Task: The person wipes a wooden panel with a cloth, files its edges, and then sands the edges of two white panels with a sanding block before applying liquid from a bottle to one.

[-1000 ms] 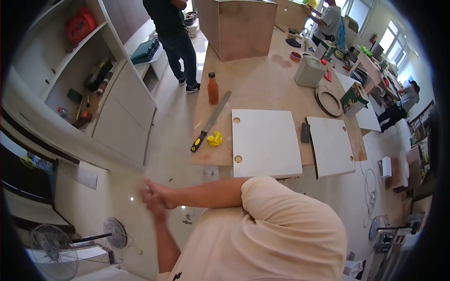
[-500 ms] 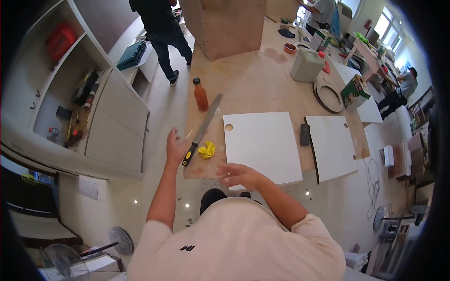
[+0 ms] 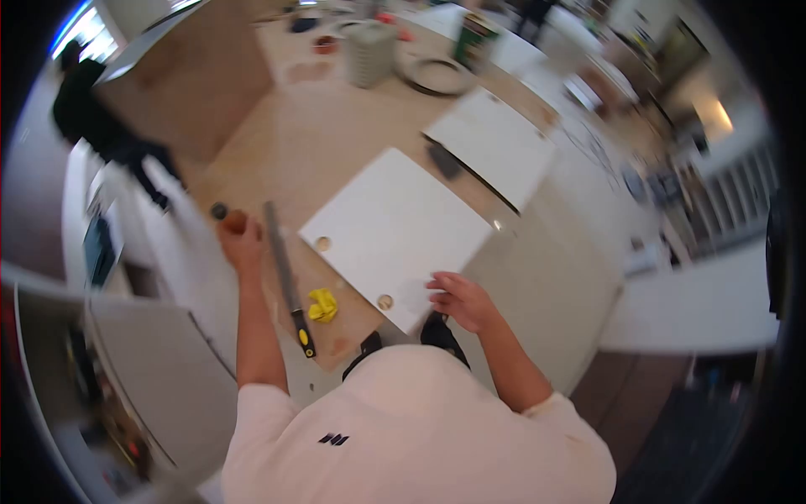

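Note:
My left hand [image 3: 242, 244] is wrapped round an orange bottle with a black cap [image 3: 234, 222] at the table's left edge. Beside that hand lies a long flat file [image 3: 284, 265] with a black and yellow handle. A crumpled yellow cloth or wad [image 3: 322, 305] rests to the right of the handle. In front of me is a white panel [image 3: 395, 227] with two round holes along its left side. Over the panel's near right edge hovers my right hand [image 3: 460, 300], its fingers apart and nothing in them.
Further right lie a second white panel [image 3: 495, 143] and a dark block [image 3: 443, 161]. A jerrycan [image 3: 369, 55], a coil of edging strip [image 3: 437, 77] and a green box [image 3: 475, 40] stand at the back. A large wooden box [image 3: 189, 80] is far left; a person [image 3: 105, 122] stands beyond it.
My left hand has moved forward and closed round the bottle. The view has swung to the right, so the table looks rotated. My right hand stays open, now over the panel's near right edge.

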A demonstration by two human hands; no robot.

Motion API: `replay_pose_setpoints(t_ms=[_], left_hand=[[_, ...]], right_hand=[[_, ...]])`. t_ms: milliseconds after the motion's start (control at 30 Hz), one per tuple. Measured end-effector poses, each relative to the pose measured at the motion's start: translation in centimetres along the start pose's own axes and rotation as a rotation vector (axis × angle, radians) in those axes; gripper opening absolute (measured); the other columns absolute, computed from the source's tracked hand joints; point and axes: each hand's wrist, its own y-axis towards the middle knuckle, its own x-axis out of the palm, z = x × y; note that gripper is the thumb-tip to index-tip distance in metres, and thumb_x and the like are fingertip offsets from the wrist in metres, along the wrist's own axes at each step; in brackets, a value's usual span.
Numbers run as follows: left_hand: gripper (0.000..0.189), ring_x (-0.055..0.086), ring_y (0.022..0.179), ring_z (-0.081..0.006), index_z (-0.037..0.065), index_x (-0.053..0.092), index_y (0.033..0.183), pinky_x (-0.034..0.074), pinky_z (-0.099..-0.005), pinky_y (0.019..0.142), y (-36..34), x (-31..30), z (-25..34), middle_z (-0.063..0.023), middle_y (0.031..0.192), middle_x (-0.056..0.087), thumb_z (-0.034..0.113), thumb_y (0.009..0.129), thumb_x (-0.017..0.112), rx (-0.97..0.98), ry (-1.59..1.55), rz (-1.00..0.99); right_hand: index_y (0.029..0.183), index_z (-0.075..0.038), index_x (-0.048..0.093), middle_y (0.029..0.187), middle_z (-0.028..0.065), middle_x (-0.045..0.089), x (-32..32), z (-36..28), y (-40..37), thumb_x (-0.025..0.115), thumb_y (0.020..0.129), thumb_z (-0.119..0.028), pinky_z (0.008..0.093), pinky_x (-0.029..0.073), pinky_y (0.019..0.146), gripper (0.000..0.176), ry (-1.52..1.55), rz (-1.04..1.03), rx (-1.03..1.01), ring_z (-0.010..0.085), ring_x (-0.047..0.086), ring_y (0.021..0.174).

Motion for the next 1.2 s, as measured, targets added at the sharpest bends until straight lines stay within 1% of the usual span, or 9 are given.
replay_pose_setpoints(t_ms=[267, 367, 433, 533, 667, 733, 933, 1033, 1200], left_hand=[[0.054, 0.067, 0.097, -0.0181, 0.004, 0.056, 0.130, 0.054, -0.0342, 0.086, -22.7, 7.2, 20.1, -0.0080, 0.108, 0.070, 0.015, 0.083, 0.081, 0.190, -0.230, -0.952], [0.058, 0.066, 0.106, -0.0195, 0.004, 0.054, 0.134, 0.053, -0.0340, 0.091, -30.6, 8.7, 20.7, -0.0110, 0.117, 0.068, 0.016, 0.083, 0.081, 0.272, -0.334, -1.290], [0.054, 0.067, 0.107, -0.0218, 0.004, 0.054, 0.135, 0.053, -0.0333, 0.091, -31.9, 9.5, 22.2, -0.0121, 0.121, 0.067, 0.015, 0.087, 0.077, 0.999, -0.119, -1.231], [0.048, 0.067, 0.107, -0.0224, 0.002, 0.056, 0.133, 0.053, -0.0325, 0.092, -31.9, 9.3, 20.5, -0.0133, 0.120, 0.068, 0.015, 0.090, 0.072, 0.900, -0.129, -1.331], [0.028, 0.069, 0.071, -0.0234, -0.003, 0.070, 0.100, 0.053, -0.0381, 0.068, -29.8, 4.1, 15.6, -0.0138, 0.079, 0.071, 0.024, 0.094, 0.066, -0.097, 0.299, -1.353], [0.036, 0.066, 0.061, -0.0215, -0.003, 0.071, 0.090, 0.051, -0.0382, 0.061, -28.4, 1.5, 11.8, -0.0117, 0.068, 0.068, 0.032, 0.096, 0.063, -0.162, 0.640, -1.544], [0.042, 0.067, 0.099, -0.0247, 0.001, 0.065, 0.116, 0.051, -0.0428, 0.082, -32.5, 0.4, 16.2, -0.0157, 0.110, 0.070, 0.034, 0.091, 0.069, 0.025, 0.878, -1.196], [0.066, 0.046, 0.135, -0.0314, 0.007, 0.050, 0.140, 0.038, -0.0484, 0.108, -35.6, 2.4, 17.6, -0.0169, 0.147, 0.048, 0.028, 0.084, 0.076, 0.533, 0.803, -1.059], [0.084, 0.023, 0.150, -0.0345, 0.010, 0.038, 0.151, 0.017, -0.0539, 0.121, -37.1, 1.8, 10.1, -0.0149, 0.158, 0.032, 0.017, 0.076, 0.078, 0.644, 0.868, -0.946]], right_hand=[[0.133, -0.003, 0.052, 0.124, 0.0115, 0.063, 4.6, 2.4, -1.8, 0.050, 0.093, -0.071, 0.0415, 0.049, 0.098, 0.079, 0.589, -0.063, 0.204, 0.0251, 0.060, 0.117], [0.125, -0.004, 0.056, 0.121, 0.0108, 0.064, 2.4, 3.7, -3.5, 0.054, 0.094, -0.064, 0.0398, 0.050, 0.097, 0.068, 0.856, 0.157, -0.155, 0.0235, 0.063, 0.111], [0.114, -0.010, 0.060, 0.114, 0.0074, 0.065, -1.8, 4.1, -4.8, 0.059, 0.094, -0.053, 0.0349, 0.054, 0.084, 0.047, 0.981, 0.198, -0.159, 0.0199, 0.065, 0.100], [0.111, -0.013, 0.060, 0.108, 0.0049, 0.065, -10.3, 6.2, -6.7, 0.062, 0.093, -0.049, 0.0306, 0.053, 0.073, 0.041, 1.080, 0.235, -0.203, 0.0184, 0.064, 0.094], [0.112, -0.011, 0.059, 0.105, 0.0054, 0.063, -16.1, 5.9, -10.0, 0.066, 0.091, -0.050, 0.0281, 0.053, 0.070, 0.044, 1.089, 0.541, -0.370, 0.0182, 0.062, 0.093], [0.114, -0.010, 0.058, 0.108, 0.0063, 0.063, -17.7, 5.0, -11.4, 0.068, 0.091, -0.048, 0.0293, 0.054, 0.073, 0.045, 1.052, 0.607, -0.426, 0.0192, 0.062, 0.097], [0.119, -0.010, 0.055, 0.118, 0.0084, 0.061, -19.9, 0.0, -11.6, 0.072, 0.092, -0.033, 0.0350, 0.054, 0.089, 0.039, 0.873, 0.565, -0.518, 0.0228, 0.057, 0.110], [0.120, -0.009, 0.054, 0.119, 0.0088, 0.060, -19.9, -3.1, -9.7, 0.072, 0.093, -0.029, 0.0368, 0.055, 0.091, 0.039, 0.815, 0.479, -0.490, 0.0237, 0.057, 0.112], [0.118, -0.009, 0.055, 0.118, 0.0072, 0.062, -18.9, -7.1, -7.6, 0.071, 0.093, -0.027, 0.0400, 0.056, 0.091, 0.034, 0.777, 0.297, -0.553, 0.0230, 0.060, 0.107]])
